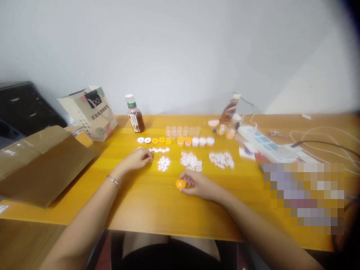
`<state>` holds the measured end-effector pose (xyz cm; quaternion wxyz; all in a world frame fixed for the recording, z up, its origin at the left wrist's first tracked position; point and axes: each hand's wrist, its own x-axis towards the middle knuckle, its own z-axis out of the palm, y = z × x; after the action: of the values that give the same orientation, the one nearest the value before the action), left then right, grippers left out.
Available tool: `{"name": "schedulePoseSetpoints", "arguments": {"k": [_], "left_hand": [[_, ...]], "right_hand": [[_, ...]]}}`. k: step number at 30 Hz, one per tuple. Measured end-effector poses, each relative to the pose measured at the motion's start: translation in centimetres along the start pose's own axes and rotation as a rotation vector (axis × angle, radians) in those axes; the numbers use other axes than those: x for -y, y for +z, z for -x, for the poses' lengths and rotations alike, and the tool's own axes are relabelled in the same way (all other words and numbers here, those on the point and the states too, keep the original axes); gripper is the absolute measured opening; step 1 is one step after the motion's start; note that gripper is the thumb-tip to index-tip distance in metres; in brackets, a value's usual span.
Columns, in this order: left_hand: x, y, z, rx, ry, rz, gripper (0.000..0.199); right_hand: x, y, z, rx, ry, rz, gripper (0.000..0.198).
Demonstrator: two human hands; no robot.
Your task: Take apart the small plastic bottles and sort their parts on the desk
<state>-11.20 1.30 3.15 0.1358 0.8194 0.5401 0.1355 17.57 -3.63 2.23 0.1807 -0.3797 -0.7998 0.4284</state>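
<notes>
My right hand [196, 183] grips a round orange cap [180, 183] between thumb and fingers, just above the near part of the table. A pale spot shows in the middle of the cap. My left hand [142, 158] has its fingers pinched beside a row of small white pieces [160, 150]. Something tiny and pale shows at its fingertips, too small to name. Right of that hand lies a pile of small white discs [163, 164]. Farther right are two piles of whitish flat pieces, a middle pile [189, 160] and a right pile [221, 159].
Behind the piles stand white and orange caps [161, 140], lidded round containers [195, 141] and clear cups [180, 132]. Two drink bottles, a left bottle [135, 117] and a right bottle [229, 108], stand farther back. A cardboard box [42, 165], paper bag [94, 114] and power strip [261, 140] flank them.
</notes>
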Motion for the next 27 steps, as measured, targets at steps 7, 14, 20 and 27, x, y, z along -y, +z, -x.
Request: {"name": "schedulePoseSetpoints", "arguments": {"k": [7,14,20,27], "left_hand": [[-0.2,0.0,-0.1,0.013,0.007,-0.018,0.019],[-0.1,-0.4,0.0,0.026,-0.024,0.001,0.02],[-3.8,-0.1,0.8,-0.196,0.18,-0.046,0.022],[-9.4,2.7,2.2,-0.141,0.655,0.018,0.022]], "right_hand": [[-0.3,0.0,-0.1,0.003,-0.022,0.018,0.018],[-0.1,-0.1,0.0,0.005,-0.018,0.017,0.019],[0.0,-0.2,-0.1,0.001,0.022,-0.161,0.02],[-0.1,-0.3,-0.5,-0.071,0.037,-0.356,0.031]]}}
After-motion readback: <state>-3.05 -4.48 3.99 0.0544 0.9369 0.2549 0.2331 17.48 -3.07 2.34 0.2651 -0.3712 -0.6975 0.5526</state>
